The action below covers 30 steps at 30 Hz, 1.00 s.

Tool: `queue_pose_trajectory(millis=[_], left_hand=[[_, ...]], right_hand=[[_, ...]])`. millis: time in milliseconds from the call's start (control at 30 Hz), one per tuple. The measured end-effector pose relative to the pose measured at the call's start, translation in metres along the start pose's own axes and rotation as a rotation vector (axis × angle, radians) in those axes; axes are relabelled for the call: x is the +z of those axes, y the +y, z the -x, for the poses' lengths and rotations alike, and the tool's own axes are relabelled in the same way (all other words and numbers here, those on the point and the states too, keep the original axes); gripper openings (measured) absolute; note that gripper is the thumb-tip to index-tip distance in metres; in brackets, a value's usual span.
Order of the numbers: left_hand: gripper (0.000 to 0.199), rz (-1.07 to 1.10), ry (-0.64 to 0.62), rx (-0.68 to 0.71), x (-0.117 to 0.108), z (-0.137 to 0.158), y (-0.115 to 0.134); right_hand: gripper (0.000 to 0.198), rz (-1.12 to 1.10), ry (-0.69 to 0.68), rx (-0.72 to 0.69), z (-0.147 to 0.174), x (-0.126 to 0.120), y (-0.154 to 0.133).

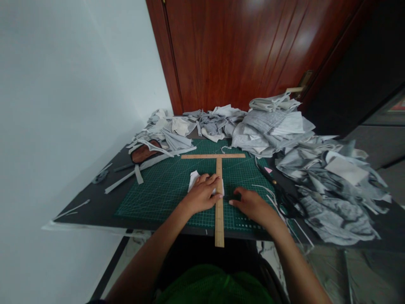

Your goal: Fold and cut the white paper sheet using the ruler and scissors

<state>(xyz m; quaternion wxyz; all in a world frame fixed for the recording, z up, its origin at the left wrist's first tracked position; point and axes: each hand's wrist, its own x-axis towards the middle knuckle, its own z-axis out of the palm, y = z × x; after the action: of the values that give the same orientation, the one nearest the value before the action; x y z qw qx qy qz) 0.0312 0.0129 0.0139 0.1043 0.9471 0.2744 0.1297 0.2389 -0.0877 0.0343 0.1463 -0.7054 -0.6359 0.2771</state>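
My left hand point(204, 193) lies flat with fingers spread, pressing on a small white piece of fabric point(193, 179) and the left edge of a wooden T-shaped ruler point(219, 219). The ruler's long arm crosses the fabric's right side and runs past the table's front edge. Just right of the ruler, my right hand point(251, 204) has curled fingers, thumb and forefinger close together. A thin dark shape shows at its fingertips, too small and dim to name. Both hands are over a green cutting mat point(161, 185).
Heaps of grey and white fabric point(268, 126) line the table's back and right side point(335, 177). Black-handled scissors point(281, 192) and thin fabric strips point(275, 202) lie right of my right hand. A brown, dark-edged pad point(146, 153) lies at left. Behind stands a wooden door point(221, 55).
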Motion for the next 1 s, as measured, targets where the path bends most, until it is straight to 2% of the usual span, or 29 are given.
queue_pose_trajectory(millis=[167,367,633,1000], left_hand=[[0.058,0.011,-0.01,-0.004,0.001,-0.001,-0.001],[0.057,0.028,-0.014,-0.002,0.002,-0.001,-0.003],[0.056,0.025,-0.014,0.003,0.002,-0.002,-0.002],[0.055,0.057,-0.011,-0.015,-0.001,-0.003,0.0]], right_hand=[[0.027,0.006,-0.026,0.033,-0.002,-0.005,0.005],[0.021,0.009,-0.08,-0.027,-0.002,0.005,-0.004],[0.028,0.092,-0.04,-0.006,0.003,0.008,-0.017],[0.029,0.104,-0.034,0.006,-0.001,0.011,-0.015]])
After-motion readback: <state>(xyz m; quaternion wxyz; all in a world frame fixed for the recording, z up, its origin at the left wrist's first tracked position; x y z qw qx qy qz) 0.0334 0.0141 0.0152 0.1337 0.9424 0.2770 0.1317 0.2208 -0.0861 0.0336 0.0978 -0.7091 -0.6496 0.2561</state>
